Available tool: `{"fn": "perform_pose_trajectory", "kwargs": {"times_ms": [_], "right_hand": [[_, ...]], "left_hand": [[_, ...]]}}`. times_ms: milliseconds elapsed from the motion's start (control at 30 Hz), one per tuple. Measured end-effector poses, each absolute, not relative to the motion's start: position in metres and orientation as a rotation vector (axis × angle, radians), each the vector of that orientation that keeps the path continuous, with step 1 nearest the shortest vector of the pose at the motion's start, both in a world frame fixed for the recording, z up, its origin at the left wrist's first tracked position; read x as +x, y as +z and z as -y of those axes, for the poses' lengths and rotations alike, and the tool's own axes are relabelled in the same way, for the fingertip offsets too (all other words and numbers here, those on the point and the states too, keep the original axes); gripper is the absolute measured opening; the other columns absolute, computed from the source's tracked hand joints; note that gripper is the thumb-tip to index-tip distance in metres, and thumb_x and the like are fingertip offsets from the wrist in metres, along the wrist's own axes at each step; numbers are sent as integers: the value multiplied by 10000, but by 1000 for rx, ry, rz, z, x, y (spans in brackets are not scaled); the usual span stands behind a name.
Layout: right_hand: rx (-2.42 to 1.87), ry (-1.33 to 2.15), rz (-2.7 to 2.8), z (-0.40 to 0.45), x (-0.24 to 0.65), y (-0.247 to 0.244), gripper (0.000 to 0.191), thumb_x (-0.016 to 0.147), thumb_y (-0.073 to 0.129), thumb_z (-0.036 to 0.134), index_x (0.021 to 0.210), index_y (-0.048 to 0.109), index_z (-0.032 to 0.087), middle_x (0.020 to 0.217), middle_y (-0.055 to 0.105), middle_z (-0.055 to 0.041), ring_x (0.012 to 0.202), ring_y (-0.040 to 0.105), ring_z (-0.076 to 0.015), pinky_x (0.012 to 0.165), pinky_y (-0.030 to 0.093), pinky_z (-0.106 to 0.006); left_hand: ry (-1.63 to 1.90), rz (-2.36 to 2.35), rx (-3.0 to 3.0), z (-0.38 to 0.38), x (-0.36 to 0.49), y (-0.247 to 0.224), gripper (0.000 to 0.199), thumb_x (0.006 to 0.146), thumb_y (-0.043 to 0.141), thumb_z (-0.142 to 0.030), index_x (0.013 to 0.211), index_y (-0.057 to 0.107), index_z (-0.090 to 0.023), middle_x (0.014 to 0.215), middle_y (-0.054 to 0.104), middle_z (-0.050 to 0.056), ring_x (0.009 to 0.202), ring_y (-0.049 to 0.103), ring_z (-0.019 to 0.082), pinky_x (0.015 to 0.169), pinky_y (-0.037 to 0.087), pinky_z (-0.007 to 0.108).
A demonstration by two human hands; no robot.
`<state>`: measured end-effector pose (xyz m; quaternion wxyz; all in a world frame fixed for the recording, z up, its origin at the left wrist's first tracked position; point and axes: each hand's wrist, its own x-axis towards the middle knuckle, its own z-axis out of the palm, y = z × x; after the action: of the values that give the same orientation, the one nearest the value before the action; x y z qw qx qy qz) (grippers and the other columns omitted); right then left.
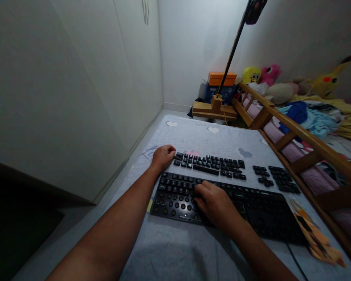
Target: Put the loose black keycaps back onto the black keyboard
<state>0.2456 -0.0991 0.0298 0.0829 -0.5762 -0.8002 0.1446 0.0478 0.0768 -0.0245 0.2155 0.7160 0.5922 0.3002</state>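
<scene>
A black keyboard [175, 205] lies on the cloth-covered surface. Its upper left rows still carry keycaps, while the lower left rows show bare round key seats. My right hand [213, 201] rests over the middle of the keyboard, its fingers bent and pinched down at the keys; whatever is between the fingertips is hidden. Beyond the keyboard, loose black keycaps [206, 169] are laid out in rows. At the left end of those rows my left hand [163, 157] lies on the cloth with curled fingers, and I cannot see what they hold.
More loose keycaps [283, 178] are grouped to the right. An orange cloth or packet [318, 238] with a dark slim tool lies past the keyboard's right end. A wooden bed rail [298, 130] borders the right, a white cabinet [84, 86] the left. A wooden stand [215, 107] is behind.
</scene>
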Motion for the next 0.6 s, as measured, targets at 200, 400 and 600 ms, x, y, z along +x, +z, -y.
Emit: {"fn": "perform_pose_trajectory", "kwargs": {"times_ms": [200, 400, 600], "right_hand": [[-1650, 605, 2341, 99, 249, 24, 106, 833, 658, 139, 924, 658, 192, 943, 656, -54, 900, 620, -197, 786, 455, -291], [-1457, 660, 2302, 102, 253, 15, 260, 833, 548, 32, 974, 679, 206, 909, 621, -33, 867, 596, -161, 763, 454, -260], [-1446, 575, 2336, 102, 249, 14, 175, 848, 571, 73, 916, 671, 201, 958, 607, -50, 934, 567, -189, 817, 457, -305]], "left_hand": [[827, -1646, 1983, -76, 48, -23, 191, 821, 557, -258, 855, 736, -199, 865, 748, 43, 816, 658, 179, 745, 464, 271], [833, -1636, 1978, -76, 48, -23, 192, 814, 558, -258, 860, 735, -198, 856, 746, 38, 818, 652, 176, 737, 464, 261], [848, -1629, 1997, -77, 47, -25, 196, 817, 554, -257, 852, 737, -195, 853, 743, 45, 804, 651, 179, 738, 464, 270]]}}
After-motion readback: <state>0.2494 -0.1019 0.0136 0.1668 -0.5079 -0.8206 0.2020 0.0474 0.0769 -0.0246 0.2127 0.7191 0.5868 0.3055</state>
